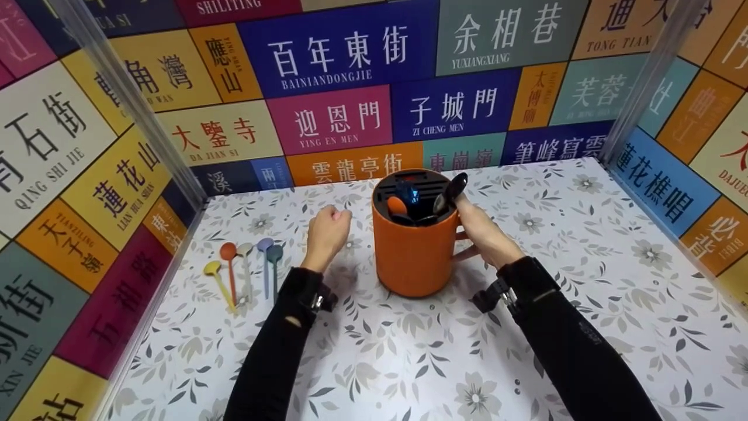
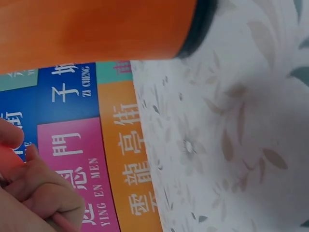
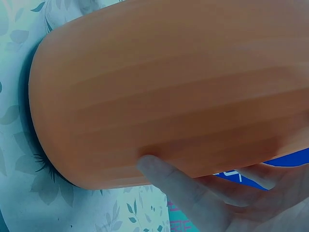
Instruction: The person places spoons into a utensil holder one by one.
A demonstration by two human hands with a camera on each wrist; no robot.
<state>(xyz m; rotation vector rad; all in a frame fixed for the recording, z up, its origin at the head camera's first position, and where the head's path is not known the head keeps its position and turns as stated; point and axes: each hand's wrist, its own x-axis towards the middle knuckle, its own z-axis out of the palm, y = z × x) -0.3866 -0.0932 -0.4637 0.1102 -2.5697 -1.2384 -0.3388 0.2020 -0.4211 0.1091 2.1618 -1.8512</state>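
A large orange mug-shaped utensil holder (image 1: pixel 414 257) stands upright on the table, with a slotted black top. A black spoon (image 1: pixel 456 186), a silver spoon (image 1: pixel 439 203) and an orange-headed utensil (image 1: pixel 397 206) stick up from it. My right hand (image 1: pixel 484 229) grips the holder at its handle side; one finger (image 3: pixel 164 174) presses on the orange wall in the right wrist view, and the handle is partly covered. To the holder's left, my left hand (image 1: pixel 328 234) is raised in a loose fist, apart from it. Curled fingers (image 2: pixel 43 193) show in the left wrist view, nothing clearly held.
Several small coloured spoons lie in a row at left, among them a yellow spoon (image 1: pixel 219 280), a red spoon (image 1: pixel 230 263) and a dark green spoon (image 1: pixel 274 263). Floral cloth (image 1: pixel 421 374) covers the table. Panels of coloured signs (image 1: pixel 339 52) stand around its back and sides.
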